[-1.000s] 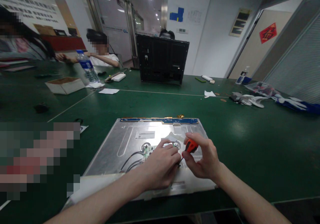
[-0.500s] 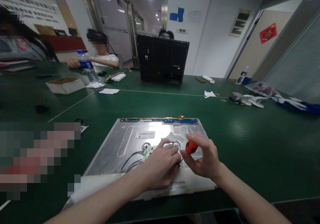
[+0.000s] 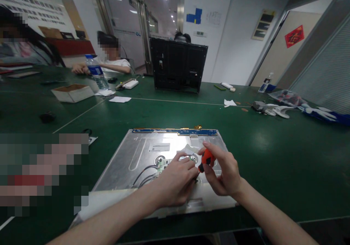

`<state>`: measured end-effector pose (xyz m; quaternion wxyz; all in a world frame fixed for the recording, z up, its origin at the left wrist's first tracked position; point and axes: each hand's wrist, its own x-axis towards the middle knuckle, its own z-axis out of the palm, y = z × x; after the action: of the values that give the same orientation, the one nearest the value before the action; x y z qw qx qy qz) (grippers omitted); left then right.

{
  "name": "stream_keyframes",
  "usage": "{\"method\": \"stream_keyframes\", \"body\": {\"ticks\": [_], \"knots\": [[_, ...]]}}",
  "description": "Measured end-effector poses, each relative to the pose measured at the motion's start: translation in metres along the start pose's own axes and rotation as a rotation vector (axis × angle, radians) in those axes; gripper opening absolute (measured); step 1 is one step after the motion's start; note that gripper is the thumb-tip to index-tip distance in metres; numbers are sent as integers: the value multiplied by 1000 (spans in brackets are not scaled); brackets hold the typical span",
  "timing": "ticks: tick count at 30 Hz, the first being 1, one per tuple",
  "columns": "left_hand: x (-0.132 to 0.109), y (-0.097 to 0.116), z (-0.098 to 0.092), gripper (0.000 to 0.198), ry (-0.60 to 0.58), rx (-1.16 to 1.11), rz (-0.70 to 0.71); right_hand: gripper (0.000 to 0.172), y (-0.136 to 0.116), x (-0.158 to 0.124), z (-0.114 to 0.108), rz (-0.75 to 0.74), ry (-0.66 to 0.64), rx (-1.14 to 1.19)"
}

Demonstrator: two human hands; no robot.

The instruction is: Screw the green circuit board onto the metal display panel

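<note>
A metal display panel (image 3: 123, 168) lies flat on the green table, with a blue circuit strip (image 3: 164, 131) along its far edge. My right hand (image 3: 224, 170) grips an orange and black screwdriver (image 3: 207, 157), its shaft slanting down toward the fingertips of my left hand. My left hand (image 3: 176, 179) rests over a small green circuit board (image 3: 162, 164) with its fingers closed; what they pinch, if anything, is hidden. Black cables (image 3: 142, 174) run from the board's left side. A white film (image 3: 109, 201) covers the panel's near part.
A black monitor back (image 3: 179, 64) stands beyond the panel. A white box (image 3: 72, 93) and a water bottle (image 3: 95, 72) are at the back left. Two people sit on the left. Gloves and a plastic bag (image 3: 287, 96) lie at the right.
The fingers of my right hand have shifted around the screwdriver handle, which now tilts differently and shows its black lower end. My left hand has barely moved.
</note>
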<state>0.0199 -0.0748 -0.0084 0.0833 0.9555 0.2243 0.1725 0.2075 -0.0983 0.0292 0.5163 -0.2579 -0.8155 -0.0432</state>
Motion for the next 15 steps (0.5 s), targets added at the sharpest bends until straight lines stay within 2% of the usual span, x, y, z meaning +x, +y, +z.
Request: {"method": "stream_keyframes", "body": {"ticks": [9, 15], "knots": [[0, -1, 2, 15, 14, -6, 8, 41, 3, -4, 6, -18, 62, -71], [0, 1, 1, 15, 5, 5, -13, 43, 4, -3, 6, -4, 59, -74]]}}
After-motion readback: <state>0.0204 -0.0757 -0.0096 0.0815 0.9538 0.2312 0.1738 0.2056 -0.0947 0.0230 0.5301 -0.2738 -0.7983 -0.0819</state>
